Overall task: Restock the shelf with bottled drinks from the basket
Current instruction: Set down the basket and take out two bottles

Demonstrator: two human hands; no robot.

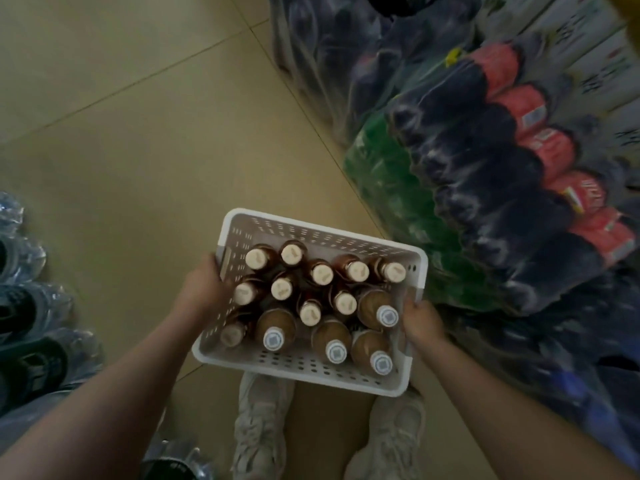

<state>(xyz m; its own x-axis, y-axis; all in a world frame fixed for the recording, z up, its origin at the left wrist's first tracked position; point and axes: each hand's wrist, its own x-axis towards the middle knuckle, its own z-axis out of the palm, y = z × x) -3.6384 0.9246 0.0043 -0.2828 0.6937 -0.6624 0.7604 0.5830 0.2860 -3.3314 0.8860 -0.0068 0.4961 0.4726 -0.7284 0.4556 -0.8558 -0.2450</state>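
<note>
Stretching across the whole view, a beige tiled floor (131,140) is seen, with shrink-wrapped packs of dark and green soda bottles (485,174) stacked at the right and wrapped water bottles (31,306) at the left edge. Above a pair of pale shoes (263,424), a white perforated basket (301,370) is held off the floor, its left end gripped by the left hand (202,289) and its right end by the right hand (420,320), fingers curled over the rim. Upright brown bottled drinks (322,299), capped cream or white, are packed inside it.
</note>
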